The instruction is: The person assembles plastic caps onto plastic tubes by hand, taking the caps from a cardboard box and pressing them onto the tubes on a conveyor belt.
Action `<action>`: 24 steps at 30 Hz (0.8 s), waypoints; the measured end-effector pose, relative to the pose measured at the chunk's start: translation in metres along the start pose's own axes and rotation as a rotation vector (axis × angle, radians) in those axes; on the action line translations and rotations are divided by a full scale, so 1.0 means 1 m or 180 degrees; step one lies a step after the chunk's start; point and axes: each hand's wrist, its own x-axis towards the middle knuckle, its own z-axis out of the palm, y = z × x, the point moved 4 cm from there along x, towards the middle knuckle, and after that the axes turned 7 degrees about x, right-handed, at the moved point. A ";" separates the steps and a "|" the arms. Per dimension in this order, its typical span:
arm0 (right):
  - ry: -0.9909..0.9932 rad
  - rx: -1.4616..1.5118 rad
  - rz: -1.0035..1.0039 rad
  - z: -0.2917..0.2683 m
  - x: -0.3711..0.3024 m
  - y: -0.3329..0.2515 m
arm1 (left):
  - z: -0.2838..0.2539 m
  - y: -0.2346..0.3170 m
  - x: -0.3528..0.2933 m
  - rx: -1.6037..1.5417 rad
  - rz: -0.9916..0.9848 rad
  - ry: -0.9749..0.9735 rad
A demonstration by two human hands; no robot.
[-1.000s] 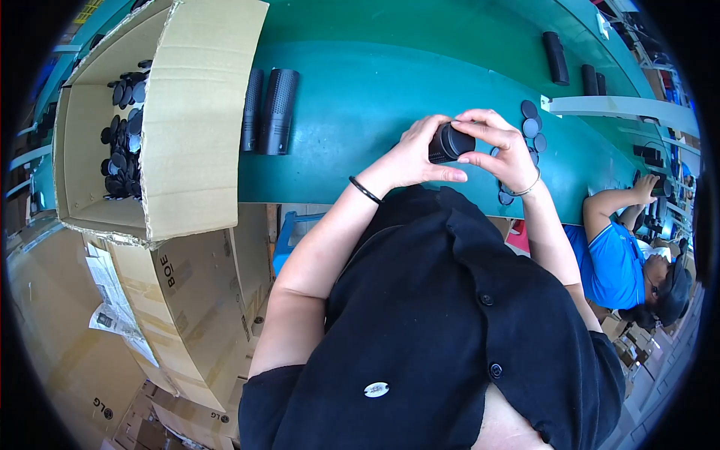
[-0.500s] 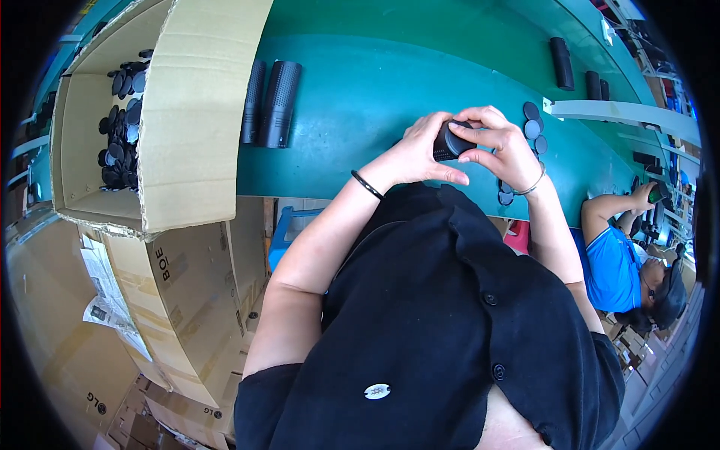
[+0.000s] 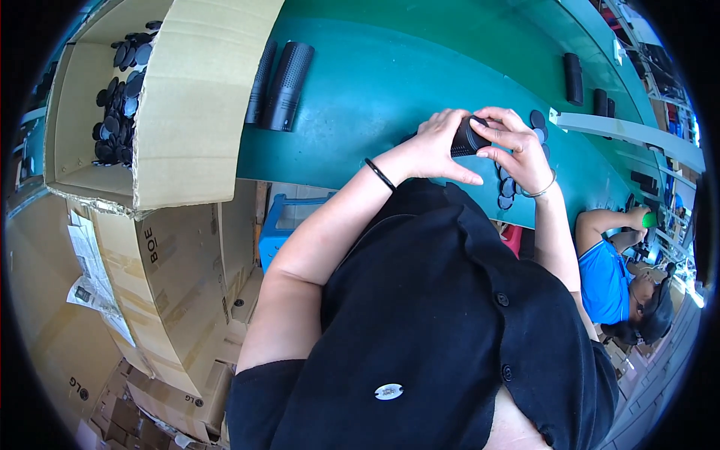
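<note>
Fingers (image 3: 501,136) of the right hand (image 3: 531,160) pinch the end of a black cylinder (image 3: 463,142), left hand (image 3: 430,152) wrapped round its body by the green table (image 3: 360,94), so imo it's cap-fitting and next probably needs an even push.

Dark capital letters, legible, run sideways down the side of the taped carton (image 3: 180,292) beneath the open box (image 3: 199,112). On the large carton (image 3: 45,322) at the lower left, a short dark pair of letters stands slanted beside a round emblem. The smaller carton (image 3: 161,401) to its right carries a similar, smaller letter pair and emblem near its upper edge. The crumpled white sheet (image 3: 97,292) stuck to the taped carton bears grey print and a little dark block, too fine to read. The pale oval badge (image 3: 389,391) on the black shirt (image 3: 405,300) has tiny markings, likewise unreadable.
</note>
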 end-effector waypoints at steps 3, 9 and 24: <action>-0.0020 -0.0011 0.0079 0.000 0.001 0.001 | 0.000 0.001 0.001 0.0020 0.0001 0.0000; -0.0247 -0.0383 -0.0088 -0.002 0.003 -0.005 | -0.001 0.004 0.001 0.0057 -0.0140 -0.0144; 0.0314 0.2081 0.0653 0.015 -0.014 0.051 | 0.005 -0.007 -0.004 -0.0170 -0.0078 -0.0039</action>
